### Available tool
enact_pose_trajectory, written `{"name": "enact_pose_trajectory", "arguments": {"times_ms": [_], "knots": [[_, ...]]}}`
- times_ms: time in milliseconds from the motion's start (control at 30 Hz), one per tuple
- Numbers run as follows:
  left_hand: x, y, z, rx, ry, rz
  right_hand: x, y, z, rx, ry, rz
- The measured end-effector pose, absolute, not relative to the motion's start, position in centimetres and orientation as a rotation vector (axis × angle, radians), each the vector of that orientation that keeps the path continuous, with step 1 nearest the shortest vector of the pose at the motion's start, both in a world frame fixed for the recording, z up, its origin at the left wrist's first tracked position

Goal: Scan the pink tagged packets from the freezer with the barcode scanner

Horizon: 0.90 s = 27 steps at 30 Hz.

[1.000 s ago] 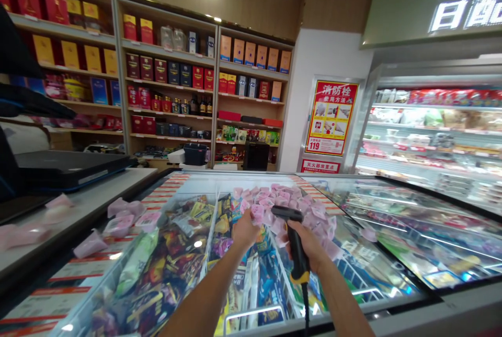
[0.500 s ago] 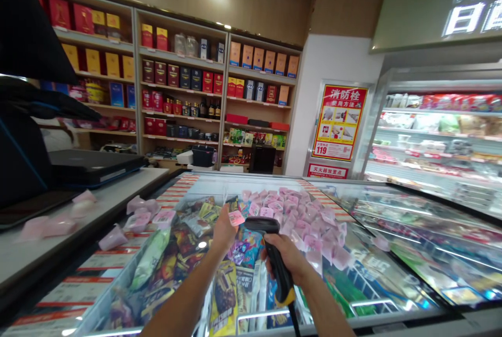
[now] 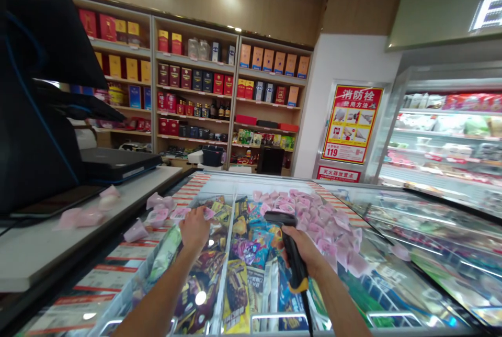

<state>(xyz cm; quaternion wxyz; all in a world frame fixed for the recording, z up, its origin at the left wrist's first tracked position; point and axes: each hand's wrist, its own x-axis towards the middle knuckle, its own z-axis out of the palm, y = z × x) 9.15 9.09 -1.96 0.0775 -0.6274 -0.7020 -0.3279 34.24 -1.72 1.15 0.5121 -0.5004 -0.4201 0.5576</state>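
Observation:
My left hand point(image 3: 195, 229) is closed around a small pink cup-like pack point(image 3: 209, 213), mostly hidden by the fingers, above the left side of the glass-topped freezer. Close beside it, several similar pink packs point(image 3: 159, 216) lie on the left part of the glass. A black and yellow barcode scanner point(image 3: 293, 253) is gripped in my right hand point(image 3: 304, 245), its head pointing left and its cable hanging down. Just beyond the scanner, a large heap of pink packs point(image 3: 309, 211) spreads over the glass.
Bagged frozen goods point(image 3: 237, 290) show through the freezer glass. At left, a counter point(image 3: 35, 261) bears a dark checkout machine point(image 3: 43, 117) and several pink packs. Shelves of boxes point(image 3: 196, 80) stand behind; a lit chiller point(image 3: 451, 143) is at right.
My left hand has moved left, away from the scanner's head, carrying the pink pack toward the packs on the left. The scanner stays in my right hand; the view has turned slightly left.

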Motion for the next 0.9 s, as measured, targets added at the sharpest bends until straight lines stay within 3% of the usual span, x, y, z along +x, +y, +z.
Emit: {"name": "enact_pose_trajectory", "arguments": {"times_ms": [400,900], "knots": [[5.8,8.3,-0.8,-1.663,-2.099,-0.937,36.5,-1.9,1.4,-1.23,-0.87,1.27],[22.5,9.9,-0.9,-2.439,-1.995,-1.014,40.5,-2.1,1.5,-1.232,-0.711,1.204]]}}
